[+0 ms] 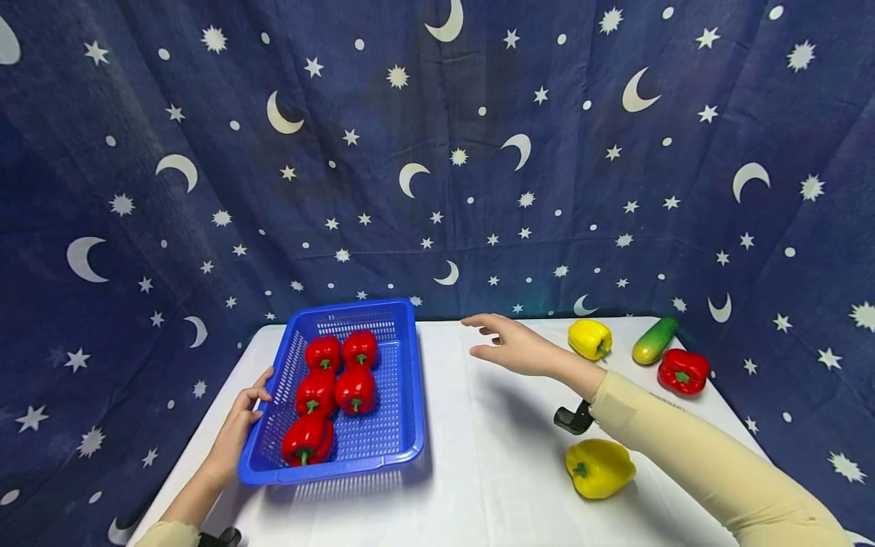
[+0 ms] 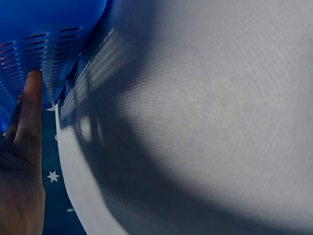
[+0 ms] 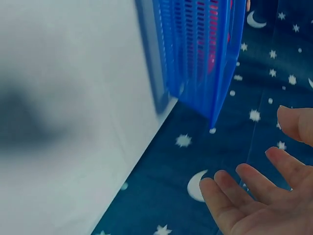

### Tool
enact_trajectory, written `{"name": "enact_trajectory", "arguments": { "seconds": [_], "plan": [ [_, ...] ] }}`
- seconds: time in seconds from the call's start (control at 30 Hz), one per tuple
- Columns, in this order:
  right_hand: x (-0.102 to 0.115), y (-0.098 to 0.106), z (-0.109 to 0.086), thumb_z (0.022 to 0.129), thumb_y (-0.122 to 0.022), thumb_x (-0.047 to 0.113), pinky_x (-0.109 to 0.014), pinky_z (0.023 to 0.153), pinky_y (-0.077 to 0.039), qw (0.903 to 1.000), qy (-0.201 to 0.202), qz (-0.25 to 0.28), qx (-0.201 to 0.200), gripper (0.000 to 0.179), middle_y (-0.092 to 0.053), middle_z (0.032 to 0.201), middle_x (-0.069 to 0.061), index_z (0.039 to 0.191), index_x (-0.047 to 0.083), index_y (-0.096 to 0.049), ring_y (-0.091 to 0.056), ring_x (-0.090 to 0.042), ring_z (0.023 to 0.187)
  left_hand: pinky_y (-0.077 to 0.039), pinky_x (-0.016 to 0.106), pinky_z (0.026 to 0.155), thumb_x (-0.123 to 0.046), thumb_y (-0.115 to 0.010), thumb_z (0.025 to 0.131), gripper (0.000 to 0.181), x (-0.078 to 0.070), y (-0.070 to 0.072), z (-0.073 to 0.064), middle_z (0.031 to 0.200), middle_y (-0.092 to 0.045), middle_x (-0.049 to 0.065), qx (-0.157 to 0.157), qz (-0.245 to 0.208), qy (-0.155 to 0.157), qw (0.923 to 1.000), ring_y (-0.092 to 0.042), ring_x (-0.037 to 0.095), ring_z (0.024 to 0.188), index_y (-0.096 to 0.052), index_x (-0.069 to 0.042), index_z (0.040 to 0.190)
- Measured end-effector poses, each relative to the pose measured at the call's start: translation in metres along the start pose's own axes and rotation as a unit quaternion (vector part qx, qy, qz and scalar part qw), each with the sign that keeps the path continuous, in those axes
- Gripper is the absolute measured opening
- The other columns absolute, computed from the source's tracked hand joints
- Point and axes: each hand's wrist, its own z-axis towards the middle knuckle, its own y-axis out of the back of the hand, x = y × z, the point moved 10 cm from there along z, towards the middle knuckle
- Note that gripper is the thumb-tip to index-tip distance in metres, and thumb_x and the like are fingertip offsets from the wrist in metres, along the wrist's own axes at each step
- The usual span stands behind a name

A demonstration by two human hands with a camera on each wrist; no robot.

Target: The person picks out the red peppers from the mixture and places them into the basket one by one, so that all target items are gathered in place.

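Note:
A blue plastic basket [image 1: 418, 380] with perforated walls stands on the left part of the table. Several red bell peppers [image 1: 356, 390] lie inside it, mostly along its left half. My left hand [image 1: 235, 431] is at the basket's left side, its fingertips at the rim; in the left wrist view a straight finger [image 2: 32, 105] lies against the slotted wall. To the right of the basket, my right hand [image 1: 516, 346] hovers over the table, fingers spread and holding nothing. The right wrist view shows the palm and fingers [image 3: 254, 183] apart from the basket.
Right of my right hand are a yellow bell pepper [image 1: 590, 339], a green-and-yellow cucumber-like vegetable [image 1: 655, 340] and a red bell pepper [image 1: 683, 372]. Another yellow bell pepper [image 1: 599, 469] lies below my right forearm. A starry blue curtain [image 1: 451, 228] borders the white table [image 1: 472, 486].

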Motion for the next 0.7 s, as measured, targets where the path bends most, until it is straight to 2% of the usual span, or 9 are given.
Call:
{"name": "enact_trajectory", "arguments": {
  "seconds": [0.53,0.7],
  "plan": [
    [-0.06,0.044,-0.038,0.101,-0.064,0.032,-0.056,0.11,-0.036,0.9962,-0.059,0.01,-0.063,0.061,-0.039,0.159,-0.014,0.154,0.012,-0.042,-0.041,-0.04,0.141,-0.034,0.013,0.103,0.01,-0.024,0.096,0.023,-0.002,-0.001,0.0,0.169,-0.022,0.009,0.006,-0.001,0.004,1.0,-0.028,-0.003,0.142,-0.035,0.009,0.116],
    [-0.078,0.061,-0.051,0.1,-0.065,0.037,-0.058,0.11,-0.036,0.9925,-0.079,-0.002,-0.093,0.063,-0.041,0.158,-0.015,0.154,0.014,-0.042,-0.041,-0.041,0.141,-0.034,0.012,0.102,0.01,-0.024,0.096,0.024,-0.001,-0.001,0.0,0.169,-0.022,0.009,0.003,0.003,0.008,1.0,-0.029,-0.004,0.14,-0.036,0.008,0.116]
  ]
}}
